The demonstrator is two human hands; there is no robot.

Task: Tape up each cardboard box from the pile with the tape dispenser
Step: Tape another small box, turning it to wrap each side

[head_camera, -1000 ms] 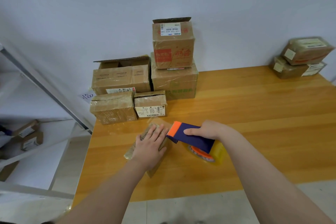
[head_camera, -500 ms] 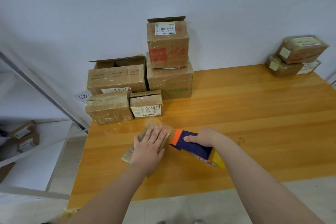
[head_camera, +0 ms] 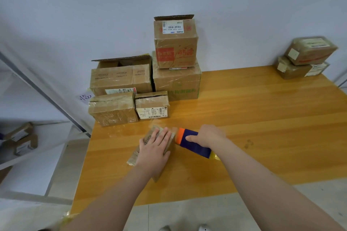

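A small flat cardboard box (head_camera: 138, 151) lies on the wooden table (head_camera: 262, 127), near its left front part. My left hand (head_camera: 156, 148) presses flat on top of it with straight fingers. My right hand (head_camera: 208, 136) grips the blue tape dispenser (head_camera: 195, 145). Its orange head touches the box's right end, and a bit of yellow shows at its rear. The pile of cardboard boxes (head_camera: 146, 84) stands behind, against the wall.
In the pile, an open-flapped box (head_camera: 175, 43) tops a larger one, an open box (head_camera: 121, 78) sits left, with two small boxes (head_camera: 131, 108) in front. Two wrapped parcels (head_camera: 306, 58) sit at the table's far right corner. A white shelf (head_camera: 28, 137) with small boxes stands left.
The dispenser has tilted lower and its orange head has stayed against the box's right end. My left hand has stayed flat on the box.
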